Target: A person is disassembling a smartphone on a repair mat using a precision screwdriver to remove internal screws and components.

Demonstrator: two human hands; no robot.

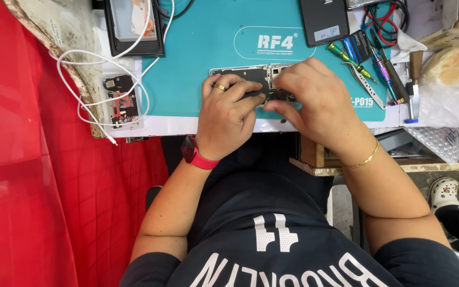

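Observation:
An opened phone (248, 75) with its back off lies on a teal work mat (197, 58), its circuit parts showing. My left hand (227, 109), with a gold ring and a red wrist band, rests its fingers on the phone's near edge and holds it down. My right hand (312, 95), wearing a thin gold bracelet, covers the phone's right part with fingertips pinched over it; what the fingertips grip is hidden.
A white cable (99, 79) loops over the mat's left edge near a small disassembled phone (120, 101). A dark phone (134, 24) lies at the top left and a black device (323, 20) at the top. Screwdrivers and tweezers (370, 69) lie at right. Red cloth (38, 175) hangs at left.

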